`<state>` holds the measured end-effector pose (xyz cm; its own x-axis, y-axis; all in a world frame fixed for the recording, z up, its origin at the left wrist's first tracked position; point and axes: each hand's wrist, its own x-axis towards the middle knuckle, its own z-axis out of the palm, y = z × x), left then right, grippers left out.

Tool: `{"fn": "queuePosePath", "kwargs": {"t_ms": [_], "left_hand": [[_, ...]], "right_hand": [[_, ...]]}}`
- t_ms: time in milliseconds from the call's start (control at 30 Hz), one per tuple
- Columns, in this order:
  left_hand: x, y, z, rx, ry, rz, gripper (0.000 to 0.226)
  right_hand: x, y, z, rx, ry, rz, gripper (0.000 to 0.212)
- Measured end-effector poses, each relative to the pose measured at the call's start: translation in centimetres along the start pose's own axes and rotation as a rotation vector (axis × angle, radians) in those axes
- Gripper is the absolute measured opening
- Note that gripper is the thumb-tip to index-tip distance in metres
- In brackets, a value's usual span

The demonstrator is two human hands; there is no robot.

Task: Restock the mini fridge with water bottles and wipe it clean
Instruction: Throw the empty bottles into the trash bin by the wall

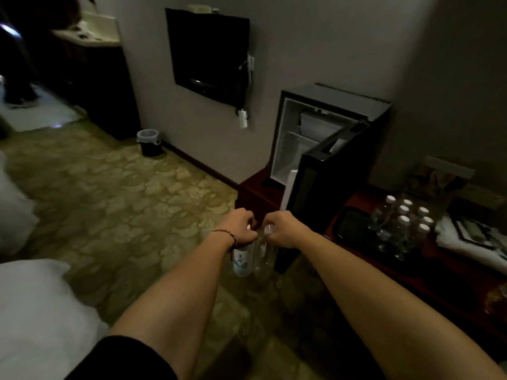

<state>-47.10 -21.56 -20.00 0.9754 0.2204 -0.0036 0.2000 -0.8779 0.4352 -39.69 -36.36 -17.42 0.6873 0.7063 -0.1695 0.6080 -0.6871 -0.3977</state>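
From the head view, both bare arms reach forward over the patterned green carpet (pixel 115 193). The left hand (pixel 238 228), with a dark cord bracelet at the wrist, curls its fingers round the neck of a labelled water bottle (pixel 242 261) that hangs upright below it. The right hand (pixel 282 229) grips the top of a second, clear bottle (pixel 262 260) just beside the first; the two bottles seem to touch, though the dim light makes that hard to confirm.

Ahead and to the right stands the mini fridge (pixel 329 133) on a low dark-red wooden cabinet (pixel 255 193). Its door (pixel 323 198) is swung open toward the camera, and the pale interior shows a wire shelf. The held bottles hang just in front of the door's lower edge, outside the fridge.

Further right, on the cabinet top, a cluster of white-capped water bottles (pixel 403 226) stands beside a black tray (pixel 351 226), with folded white cloth (pixel 466 242) near them.

A dark wall-mounted screen (pixel 208 53) hangs on the grey wall, a small lined bin (pixel 149 142) sits by the skirting, and white bedding (pixel 35 311) fills the lower left.
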Motion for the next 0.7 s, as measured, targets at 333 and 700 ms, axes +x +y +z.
{"fn": "queuePosePath", "kwargs": {"t_ms": [333,700], "left_hand": [[2.7,-17.7,-9.4,0.001,0.124,-0.121,0.018],[11.8,-30.3,-15.9,0.002,0.165,-0.166,0.012]], "right_hand": [[13.9,-14.2,2.2,-0.051,-0.014,-0.118,0.029],[31.0,-21.8,2.6,-0.079,-0.030,-0.162,0.032]]}}
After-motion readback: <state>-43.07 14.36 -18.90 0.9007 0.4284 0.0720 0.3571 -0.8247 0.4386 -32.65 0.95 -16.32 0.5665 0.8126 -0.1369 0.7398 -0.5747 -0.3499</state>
